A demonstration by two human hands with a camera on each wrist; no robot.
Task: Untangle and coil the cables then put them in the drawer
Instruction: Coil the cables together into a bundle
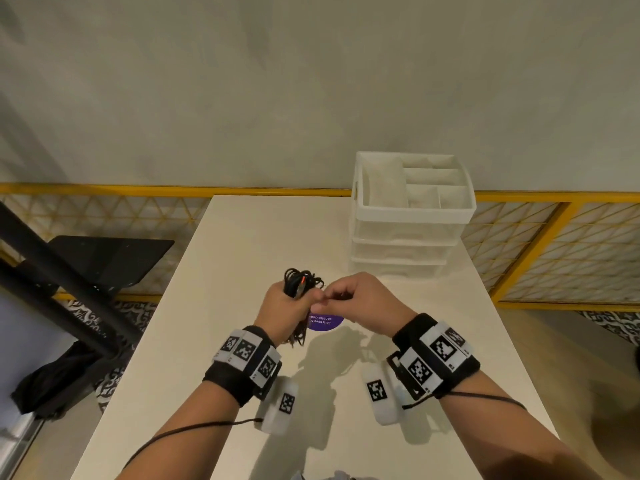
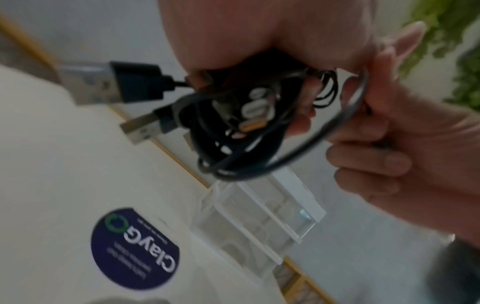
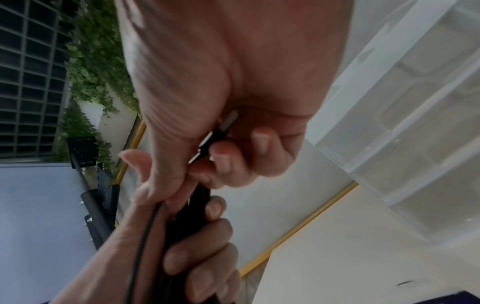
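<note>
My left hand (image 1: 289,306) grips a bundle of black cables (image 1: 302,280) above the middle of the white table (image 1: 214,258). In the left wrist view the cables (image 2: 239,131) show several loops and USB plugs (image 2: 103,82) sticking out. My right hand (image 1: 349,299) meets the left one and pinches a strand; the right wrist view shows a cable (image 3: 145,236) running under its thumb and a metal plug tip (image 3: 228,121) inside its curled fingers (image 3: 221,162). The white drawer unit (image 1: 408,233) stands at the table's back right with its drawers closed.
A round purple sticker (image 1: 325,322) lies on the table under my hands. The drawer unit's top tray (image 1: 414,183) has empty compartments. A yellow railing (image 1: 138,189) runs behind the table, and a black stand (image 1: 86,261) is on the floor to the left.
</note>
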